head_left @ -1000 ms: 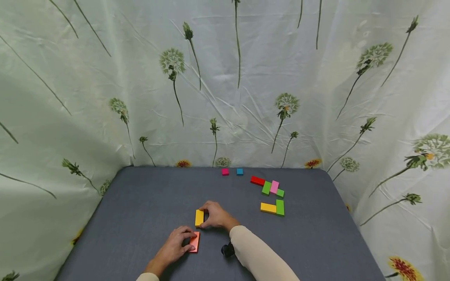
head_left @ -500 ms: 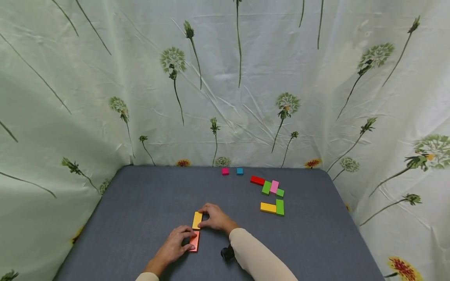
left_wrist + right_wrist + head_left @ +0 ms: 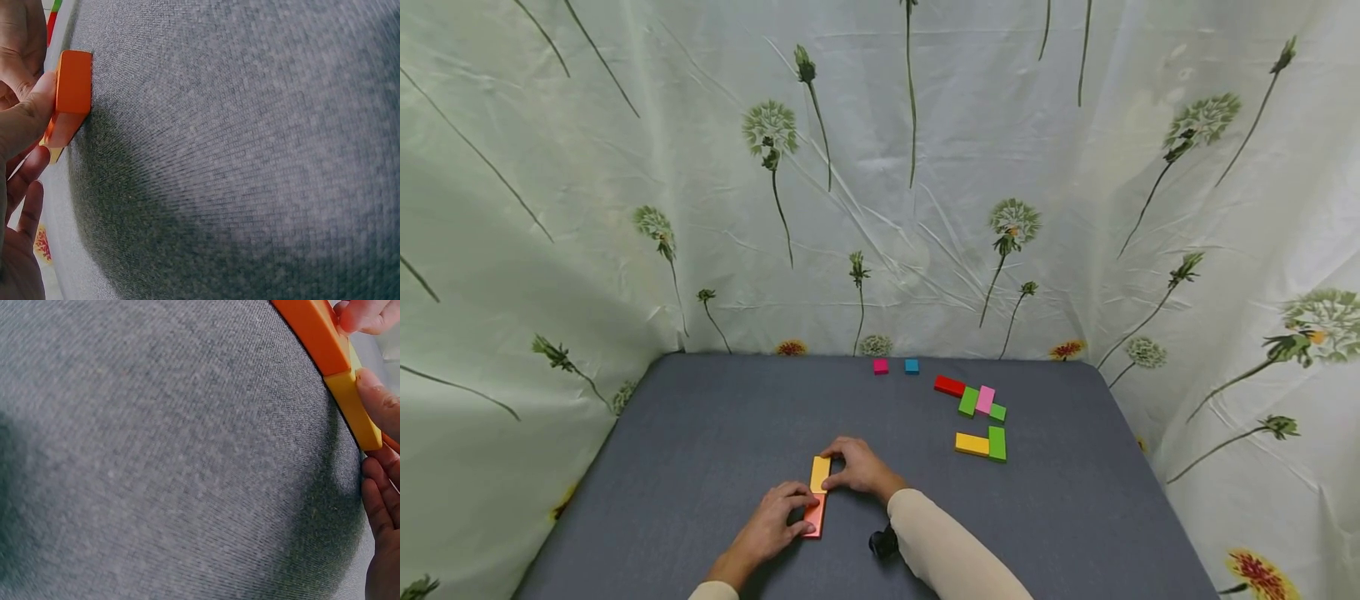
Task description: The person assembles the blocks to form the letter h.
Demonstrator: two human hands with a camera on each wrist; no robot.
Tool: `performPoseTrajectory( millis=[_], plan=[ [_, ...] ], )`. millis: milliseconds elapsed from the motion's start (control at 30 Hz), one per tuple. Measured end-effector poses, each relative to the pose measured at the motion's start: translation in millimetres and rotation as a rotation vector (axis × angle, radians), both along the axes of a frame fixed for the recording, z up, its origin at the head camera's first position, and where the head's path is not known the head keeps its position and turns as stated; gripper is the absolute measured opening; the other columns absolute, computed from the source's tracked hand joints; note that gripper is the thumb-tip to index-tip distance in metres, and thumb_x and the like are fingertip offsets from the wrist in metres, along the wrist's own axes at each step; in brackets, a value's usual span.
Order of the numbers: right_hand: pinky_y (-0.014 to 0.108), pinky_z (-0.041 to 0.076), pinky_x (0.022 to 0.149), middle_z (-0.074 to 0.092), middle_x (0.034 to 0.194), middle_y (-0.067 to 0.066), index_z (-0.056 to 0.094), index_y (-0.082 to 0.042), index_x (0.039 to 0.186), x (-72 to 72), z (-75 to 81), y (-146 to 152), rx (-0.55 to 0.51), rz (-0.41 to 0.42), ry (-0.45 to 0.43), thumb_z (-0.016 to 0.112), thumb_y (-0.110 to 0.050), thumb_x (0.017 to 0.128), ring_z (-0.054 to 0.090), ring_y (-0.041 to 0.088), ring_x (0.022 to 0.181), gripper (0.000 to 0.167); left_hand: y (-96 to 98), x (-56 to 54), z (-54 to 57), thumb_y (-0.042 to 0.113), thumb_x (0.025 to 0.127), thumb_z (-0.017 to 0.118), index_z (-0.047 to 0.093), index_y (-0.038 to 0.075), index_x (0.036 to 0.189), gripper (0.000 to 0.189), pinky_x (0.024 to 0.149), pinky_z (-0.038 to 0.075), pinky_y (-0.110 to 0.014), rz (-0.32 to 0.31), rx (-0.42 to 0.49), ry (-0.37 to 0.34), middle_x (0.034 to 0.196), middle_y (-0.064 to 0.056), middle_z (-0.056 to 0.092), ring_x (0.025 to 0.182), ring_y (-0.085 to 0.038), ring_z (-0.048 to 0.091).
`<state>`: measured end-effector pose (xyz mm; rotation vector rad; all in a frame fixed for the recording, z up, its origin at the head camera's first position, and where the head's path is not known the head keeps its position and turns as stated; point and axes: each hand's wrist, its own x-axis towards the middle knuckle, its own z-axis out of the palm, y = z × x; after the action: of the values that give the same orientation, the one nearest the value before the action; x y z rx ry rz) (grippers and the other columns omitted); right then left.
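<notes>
My left hand holds an orange block flat on the table, thumb at its near end and fingertips at its far end. Just beyond it lies a yellow block, which my right hand pinches between thumb and fingers from the right side. The two blocks meet end to end in one slightly bent line. Up close in the right wrist view, the yellow block butts against the orange block. In the left wrist view, a thumb presses the near end of the orange block.
At right, a yellow block touches an upright-lying green block. Behind them sit joined red, green, pink and small green blocks. Small crimson and blue cubes lie near the grey table's back edge.
My right hand has brought the yellow block slightly left and toward me, closing the gap to the orange block. The left hand and its block have stayed nearly in place.
</notes>
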<state>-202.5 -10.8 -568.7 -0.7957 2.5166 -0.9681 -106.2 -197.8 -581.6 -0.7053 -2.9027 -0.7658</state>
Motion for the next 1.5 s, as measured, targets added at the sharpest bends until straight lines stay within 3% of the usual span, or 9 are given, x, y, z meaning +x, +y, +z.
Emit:
performPoseTrajectory(
  millis=[600, 933, 1133, 1333, 1500],
  plan=[
    [0.028, 0.046, 0.093, 0.064, 0.109, -0.005, 0.068, -0.011, 0.116, 2.1, -3.9, 3.3, 0.017, -0.011, 0.015, 0.082, -0.027, 0.077, 0.057, 0.008, 0.101, 0.045, 3.6, -0.4, 2.8, 0.017, 0.074, 0.082, 0.073, 0.008, 0.1, 0.03, 0.085, 0.047, -0.045, -0.007, 0.007, -0.024, 0.101, 0.003, 0.062, 0.096, -0.018, 0.058],
    [0.029, 0.047, 0.088, 0.061, 0.112, 0.002, 0.062, -0.009, 0.126, -8.4, 1.4, 33.8, -0.118, 0.015, 0.026, 0.081, -0.026, 0.078, 0.056, 0.015, 0.101, 0.054, 1.6, 1.2, 1.2, 0.016, 0.073, 0.082, 0.074, 0.008, 0.099, 0.028, 0.084, 0.047, -0.044, -0.012, 0.007, -0.004, 0.101, 0.003, 0.061, 0.095, -0.019, 0.058],
    [0.041, 0.045, 0.092, 0.059, 0.116, 0.007, 0.061, -0.007, 0.127, -18.6, 7.8, 78.9, -0.151, -0.075, -0.004, 0.079, -0.024, 0.081, 0.053, 0.023, 0.104, 0.052, 0.9, 0.3, 1.8, 0.012, 0.071, 0.083, 0.074, 0.008, 0.099, 0.03, 0.085, 0.047, -0.045, 0.0, 0.009, 0.005, 0.102, 0.002, 0.062, 0.096, -0.02, 0.058],
    [0.046, 0.045, 0.093, 0.06, 0.115, 0.008, 0.063, -0.007, 0.124, -23.7, 2.8, 123.8, -0.148, -0.239, 0.062, 0.079, -0.024, 0.081, 0.053, 0.024, 0.103, 0.049, 0.7, 0.3, -0.3, 0.015, 0.07, 0.084, 0.074, 0.008, 0.097, 0.03, 0.083, 0.047, -0.043, -0.005, 0.015, 0.038, 0.099, 0.003, 0.061, 0.094, -0.019, 0.058],
    [0.048, 0.045, 0.093, 0.062, 0.114, 0.009, 0.066, -0.006, 0.119, -25.9, 2.2, 156.7, -0.169, -0.363, 0.101, 0.081, -0.018, 0.077, 0.055, 0.027, 0.104, 0.046, 1.9, -0.1, -0.5, 0.015, 0.071, 0.084, 0.074, 0.008, 0.098, 0.03, 0.084, 0.046, -0.044, 0.002, 0.008, 0.021, 0.101, 0.002, 0.062, 0.096, -0.02, 0.058]
  ],
)
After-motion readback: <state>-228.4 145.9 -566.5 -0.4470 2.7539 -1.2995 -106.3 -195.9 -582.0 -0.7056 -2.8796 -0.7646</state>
